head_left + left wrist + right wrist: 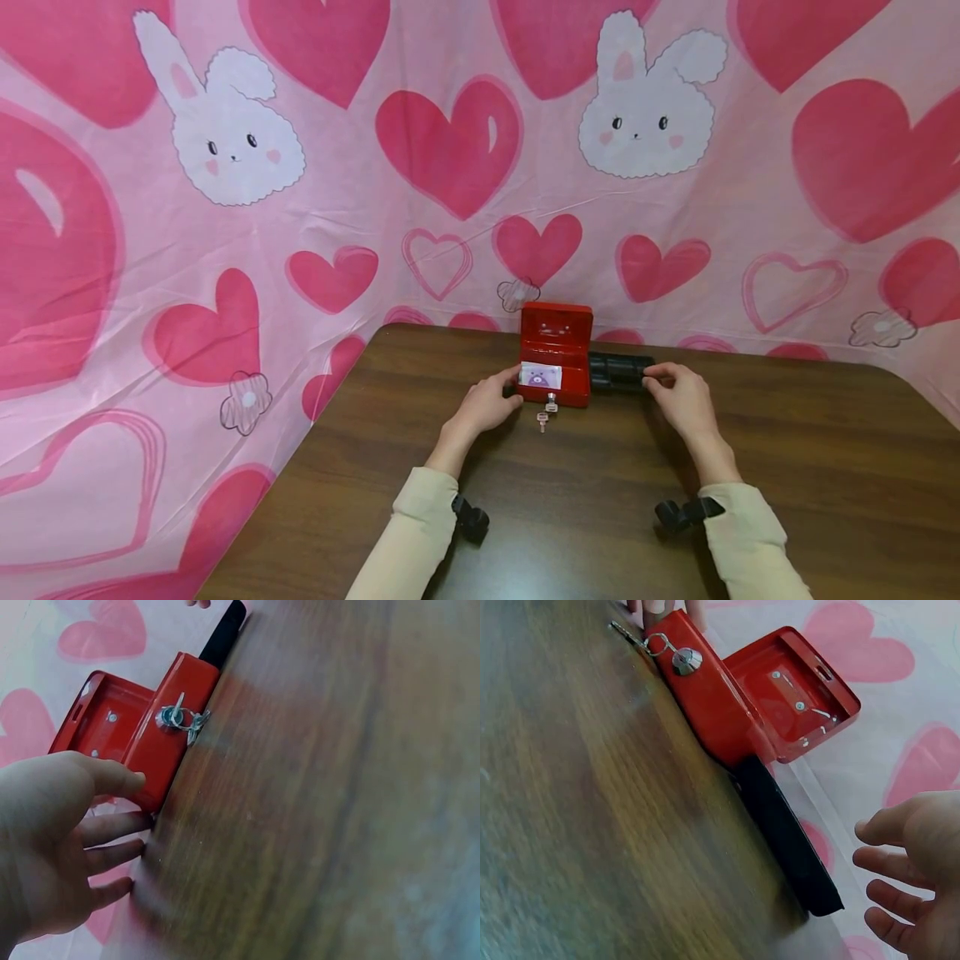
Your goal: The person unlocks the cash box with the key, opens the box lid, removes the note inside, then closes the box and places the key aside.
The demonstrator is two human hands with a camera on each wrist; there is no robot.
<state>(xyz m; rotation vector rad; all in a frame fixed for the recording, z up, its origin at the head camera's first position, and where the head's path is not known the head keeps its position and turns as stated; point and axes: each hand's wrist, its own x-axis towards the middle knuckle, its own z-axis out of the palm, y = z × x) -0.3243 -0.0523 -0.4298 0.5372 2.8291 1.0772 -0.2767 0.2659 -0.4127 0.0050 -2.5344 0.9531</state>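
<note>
A red metal cash box (572, 397) stands with its lid (557, 324) raised. Inside its left part lies a purple-and-white paper note (541, 376) with a bear picture. A key sits in the front lock (687, 661), and a second key (543, 420) hangs from it on a ring. My left hand (486, 405) rests at the box's left end, its thumb by the front corner and its fingers spread. Right of the box lies a black compartment tray (621, 372). My right hand (682, 400) is beside the tray's right end, fingers loosely bent and holding nothing; the right wrist view shows a gap between them.
The brown wooden table (810, 467) extends to both sides and toward me. Behind it hangs a pink cloth (555, 196) with hearts and rabbits, close to the raised lid. Black camera mounts (471, 518) are strapped to both wrists.
</note>
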